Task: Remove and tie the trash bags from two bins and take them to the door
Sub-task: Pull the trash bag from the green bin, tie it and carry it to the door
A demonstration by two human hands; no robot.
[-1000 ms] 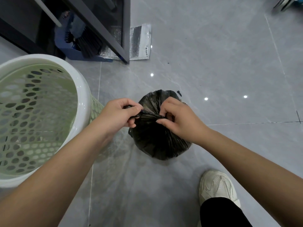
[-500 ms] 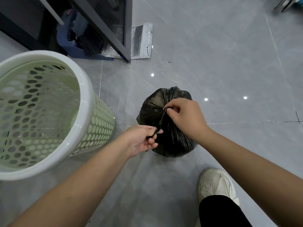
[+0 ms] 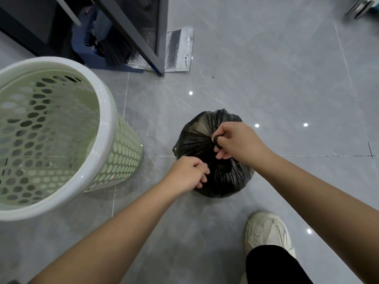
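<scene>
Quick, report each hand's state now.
Left hand: fingers curled, pinching the trash bag plastic.
Right hand: holding the trash bag's twisted neck, looped round a finger.

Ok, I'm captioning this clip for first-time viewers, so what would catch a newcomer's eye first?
The black trash bag sits on the grey floor at centre, with the right hand pinching its twisted top and the left hand gripping plastic on the near side. Left of it stands a pale green perforated bin with a white rim and no liner.

Black trash bag [image 3: 205,136] bunched shut, on floor.
</scene>
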